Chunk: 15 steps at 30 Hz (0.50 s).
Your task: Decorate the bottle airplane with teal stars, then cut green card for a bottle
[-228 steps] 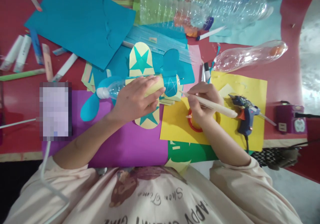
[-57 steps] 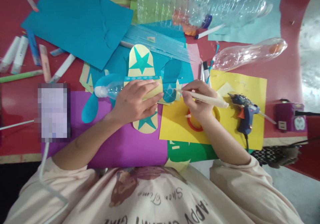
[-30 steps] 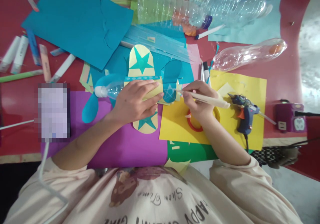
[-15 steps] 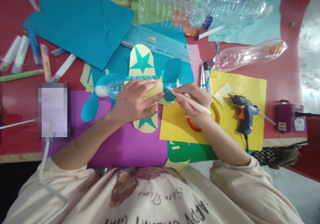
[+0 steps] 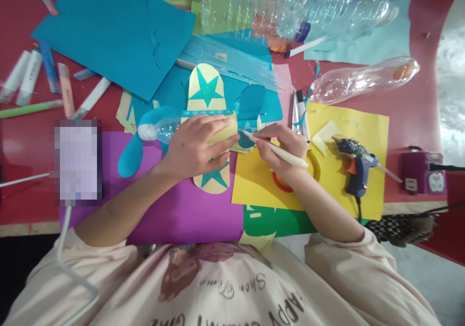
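Observation:
A plastic bottle model plane (image 5: 168,131) lies sideways in front of me, its middle wrapped in cream paper. Cream wings (image 5: 196,80) with teal stars stick out from it, and a blue paper propeller (image 5: 130,160) sits behind the white cap (image 5: 147,132). My left hand (image 5: 198,144) is draped over the wrapped body, fingers bent round it and holding it down. Between thumb and fingers my right hand (image 5: 285,147) pinches a white pen (image 5: 286,155). Its tip points left at the bottle's blue tail end (image 5: 246,139); whether it touches, I cannot tell.
A glue gun (image 5: 358,171) lies on yellow paper (image 5: 370,127) at the right, near a purple power socket (image 5: 423,172). Clear bottles (image 5: 254,11) fill the back. Several markers (image 5: 29,76) and a pixelated device (image 5: 78,163) are at left; scissors (image 5: 295,113) lie behind my right hand.
The pen's tip has dipped slightly toward me at the tail end. My left hand and the bottle plane stay in place.

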Motion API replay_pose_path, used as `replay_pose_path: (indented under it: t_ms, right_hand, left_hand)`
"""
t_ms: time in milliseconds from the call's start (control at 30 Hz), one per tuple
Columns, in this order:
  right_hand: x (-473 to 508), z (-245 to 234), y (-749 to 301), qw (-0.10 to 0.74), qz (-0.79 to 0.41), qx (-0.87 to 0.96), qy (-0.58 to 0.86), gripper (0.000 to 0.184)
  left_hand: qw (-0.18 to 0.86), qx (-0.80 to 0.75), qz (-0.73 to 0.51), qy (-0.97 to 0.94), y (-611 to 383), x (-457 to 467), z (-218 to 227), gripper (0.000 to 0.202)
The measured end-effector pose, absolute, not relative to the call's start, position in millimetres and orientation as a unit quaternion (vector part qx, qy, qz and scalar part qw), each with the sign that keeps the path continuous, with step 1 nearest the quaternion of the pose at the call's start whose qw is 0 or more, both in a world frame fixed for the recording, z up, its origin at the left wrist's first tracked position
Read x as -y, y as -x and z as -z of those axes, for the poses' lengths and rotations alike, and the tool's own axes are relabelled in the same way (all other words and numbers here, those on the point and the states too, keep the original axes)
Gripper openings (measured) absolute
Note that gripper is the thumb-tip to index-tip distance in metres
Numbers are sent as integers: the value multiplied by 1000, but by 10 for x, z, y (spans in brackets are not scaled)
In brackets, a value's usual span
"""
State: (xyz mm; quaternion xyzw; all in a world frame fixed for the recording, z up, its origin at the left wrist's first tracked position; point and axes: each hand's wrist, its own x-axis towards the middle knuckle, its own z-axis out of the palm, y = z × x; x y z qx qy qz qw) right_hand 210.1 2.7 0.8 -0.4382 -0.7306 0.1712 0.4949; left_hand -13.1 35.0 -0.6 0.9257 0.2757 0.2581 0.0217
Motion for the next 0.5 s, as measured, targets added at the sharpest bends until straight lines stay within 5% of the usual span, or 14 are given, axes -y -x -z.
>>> replay_pose_path:
  t_ms: [500]
  right_hand:
    - [-30,-29,-2105,489,-170,736,437,11]
  left_hand:
    - [8,-269,-261,-927,136,-344,20,31]
